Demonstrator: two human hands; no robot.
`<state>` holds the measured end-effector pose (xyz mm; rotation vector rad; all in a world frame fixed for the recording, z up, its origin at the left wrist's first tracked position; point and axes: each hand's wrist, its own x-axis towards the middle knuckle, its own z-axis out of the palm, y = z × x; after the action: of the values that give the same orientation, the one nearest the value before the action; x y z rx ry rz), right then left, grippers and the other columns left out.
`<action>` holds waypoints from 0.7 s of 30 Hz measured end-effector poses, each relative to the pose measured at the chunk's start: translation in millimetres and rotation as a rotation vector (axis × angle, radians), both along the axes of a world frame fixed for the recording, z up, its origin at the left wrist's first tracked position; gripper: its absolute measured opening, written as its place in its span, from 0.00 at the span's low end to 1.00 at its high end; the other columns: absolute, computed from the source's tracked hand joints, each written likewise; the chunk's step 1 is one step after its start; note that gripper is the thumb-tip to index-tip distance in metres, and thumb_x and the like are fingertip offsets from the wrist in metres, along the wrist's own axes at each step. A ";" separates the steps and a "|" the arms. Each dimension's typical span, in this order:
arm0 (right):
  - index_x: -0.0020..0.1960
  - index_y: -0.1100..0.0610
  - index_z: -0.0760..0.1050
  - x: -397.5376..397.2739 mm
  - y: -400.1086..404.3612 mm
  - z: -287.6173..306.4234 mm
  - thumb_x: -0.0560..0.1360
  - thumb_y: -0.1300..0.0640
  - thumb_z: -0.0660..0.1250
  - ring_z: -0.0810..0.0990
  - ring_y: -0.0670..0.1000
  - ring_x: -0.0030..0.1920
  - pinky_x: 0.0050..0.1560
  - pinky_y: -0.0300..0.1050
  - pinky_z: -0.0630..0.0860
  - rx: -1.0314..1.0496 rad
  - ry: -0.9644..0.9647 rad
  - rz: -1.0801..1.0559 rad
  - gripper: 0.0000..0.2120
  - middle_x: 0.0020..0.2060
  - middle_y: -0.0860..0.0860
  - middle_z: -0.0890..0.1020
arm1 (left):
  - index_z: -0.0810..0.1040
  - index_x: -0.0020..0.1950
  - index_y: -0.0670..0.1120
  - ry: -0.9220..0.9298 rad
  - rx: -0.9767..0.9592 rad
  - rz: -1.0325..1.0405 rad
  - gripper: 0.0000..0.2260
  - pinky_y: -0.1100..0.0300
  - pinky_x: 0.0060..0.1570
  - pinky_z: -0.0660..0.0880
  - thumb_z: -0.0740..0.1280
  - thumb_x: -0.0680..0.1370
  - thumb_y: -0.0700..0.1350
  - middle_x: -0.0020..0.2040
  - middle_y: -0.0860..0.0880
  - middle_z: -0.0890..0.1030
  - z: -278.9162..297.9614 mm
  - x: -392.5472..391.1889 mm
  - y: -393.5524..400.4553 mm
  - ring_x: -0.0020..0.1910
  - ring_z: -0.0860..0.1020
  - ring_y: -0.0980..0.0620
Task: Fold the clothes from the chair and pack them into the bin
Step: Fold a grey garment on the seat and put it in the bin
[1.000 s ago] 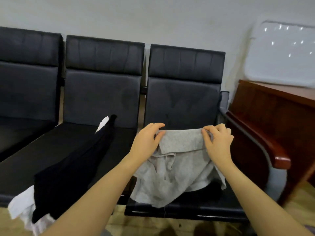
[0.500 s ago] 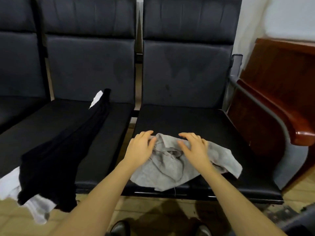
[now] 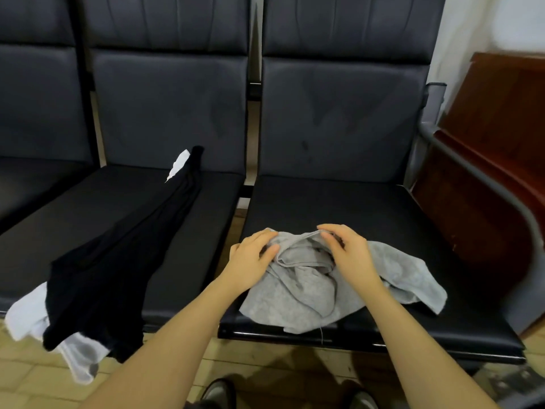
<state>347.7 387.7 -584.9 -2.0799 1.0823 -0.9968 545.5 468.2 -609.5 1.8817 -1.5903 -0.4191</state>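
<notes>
A crumpled grey garment (image 3: pixel 306 293) lies on the front of the right-hand black chair seat (image 3: pixel 368 208). My left hand (image 3: pixel 253 255) grips its upper left edge with curled fingers. My right hand (image 3: pixel 348 255) pinches the upper edge a little to the right, fingers bent over the cloth. A long black garment (image 3: pixel 118 261) stretches across the middle seat, with a white garment (image 3: pixel 32 317) under it hanging over the front edge. No bin is in view.
A row of black padded chairs runs along the wall. A dark wooden cabinet (image 3: pixel 495 160) stands right of the grey chair armrest (image 3: pixel 501 202). Tiled floor (image 3: pixel 265 361) and my shoes (image 3: pixel 218 391) show below the seats.
The grey garment was held up a second ago and now lies on the seat. Both hands came down with it and now gather its upper edge close together.
</notes>
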 end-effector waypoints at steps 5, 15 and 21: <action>0.56 0.52 0.79 -34.5 5.5 11.7 0.80 0.60 0.61 0.76 0.34 0.51 0.50 0.25 0.70 0.029 -0.154 -0.034 0.10 0.50 0.46 0.81 | 0.77 0.62 0.53 0.089 -0.147 -0.024 0.15 0.45 0.61 0.69 0.64 0.77 0.53 0.52 0.57 0.77 0.1 -10.8 -5.0 0.53 0.75 0.54; 0.49 0.36 0.74 -71.9 13.8 22.1 0.79 0.48 0.58 0.70 0.41 0.51 0.61 0.48 0.67 -0.003 -0.043 -0.203 0.08 0.48 0.44 0.70 | 0.82 0.57 0.50 0.203 -0.391 -0.146 0.10 0.68 0.42 0.72 0.68 0.76 0.45 0.40 0.48 0.78 49.7 -63.7 -8.1 0.39 0.76 0.54; 0.55 0.39 0.77 -76.5 18.5 24.7 0.74 0.42 0.66 0.62 0.47 0.54 0.64 0.52 0.59 -0.042 0.193 -0.276 0.10 0.52 0.47 0.62 | 0.73 0.68 0.54 0.163 -0.175 -0.231 0.17 0.60 0.59 0.70 0.65 0.78 0.51 0.50 0.57 0.77 39.0 -70.4 -11.1 0.52 0.75 0.59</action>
<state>271.2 406.2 -560.2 -2.1337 1.4904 -0.9663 475.1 457.1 -570.6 1.5016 -1.6807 -0.5020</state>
